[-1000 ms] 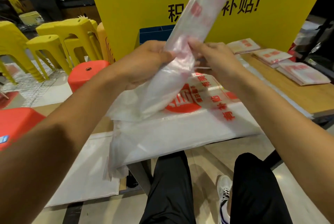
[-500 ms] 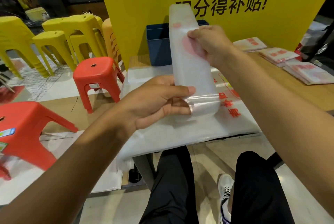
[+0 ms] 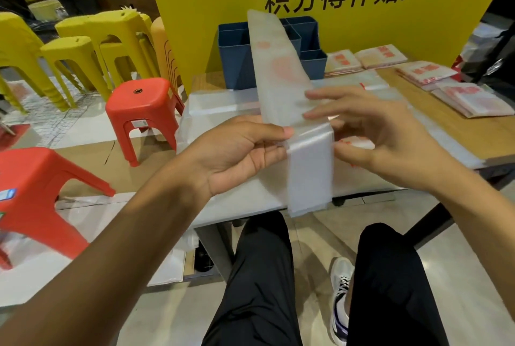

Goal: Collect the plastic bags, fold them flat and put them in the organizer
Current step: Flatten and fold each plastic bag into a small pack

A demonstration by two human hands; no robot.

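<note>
I hold a long, narrow folded plastic bag (image 3: 281, 75) with faint red print upright over the table. Its lower end bends down into a flap (image 3: 310, 175) toward me. My left hand (image 3: 237, 153) pinches the strip at the bend from the left. My right hand (image 3: 370, 133) pinches the bend from the right, fingers across the front, thumb underneath. A dark blue organizer (image 3: 237, 64) with several compartments stands behind the strip on the table. Flat unfolded bags (image 3: 223, 105) lie spread on the table under my hands.
Folded bag packets (image 3: 473, 97) lie on the wooden table (image 3: 473, 136) at right, more (image 3: 362, 59) by the yellow sign board (image 3: 211, 11). Red stools (image 3: 145, 105) and yellow stools (image 3: 83, 47) stand at left. My legs (image 3: 259, 276) are under the table edge.
The strip tilted from slanting right to leaning away from me. My right hand slid down from its upper part to the bend. The bottom end now hangs as a folded flap.
</note>
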